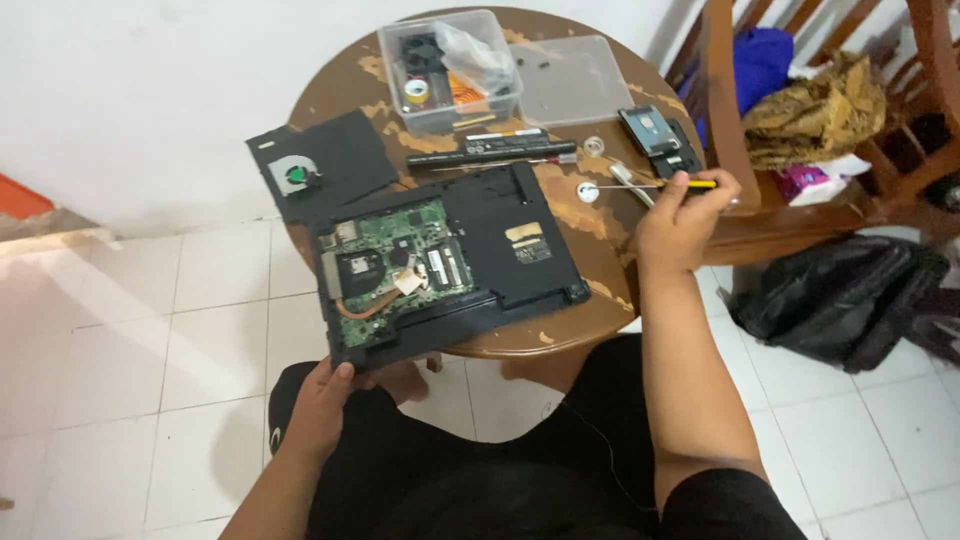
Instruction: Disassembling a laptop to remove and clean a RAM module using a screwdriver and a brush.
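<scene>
1. The laptop lies upside down and opened on the round table, its green board bare over the left half. Its near-left corner hangs past the table's edge at about 7 o'clock.
2. The left hand grips that overhanging corner: the thumb lies on the top face at the edge, and the other fingers curl under the case, out of sight.
3. The right hand is at the table's 3 o'clock edge, closed around a screwdriver. The yellow-and-black handle sticks out between thumb and forefinger toward 3 o'clock; the thin shaft points toward 9 o'clock, over the table.
4. The laptop sits just left of the right hand, not touching it. The shaft's tip ends near a small white ring beyond the laptop's far-right corner.
5. A black cover with a fan on it lies at 10 o'clock, touching the laptop's far-left corner.
6. A long black battery lies across the table just beyond the laptop.
7. A clear tub of small parts stands at 12 o'clock, its lid flat beside it toward 1 o'clock.
8. A drive in its bracket lies at 2 o'clock, just beyond the right hand.
9. A wooden chair piled with cloth stands right of the table, a black bag on the floor beside it.
</scene>
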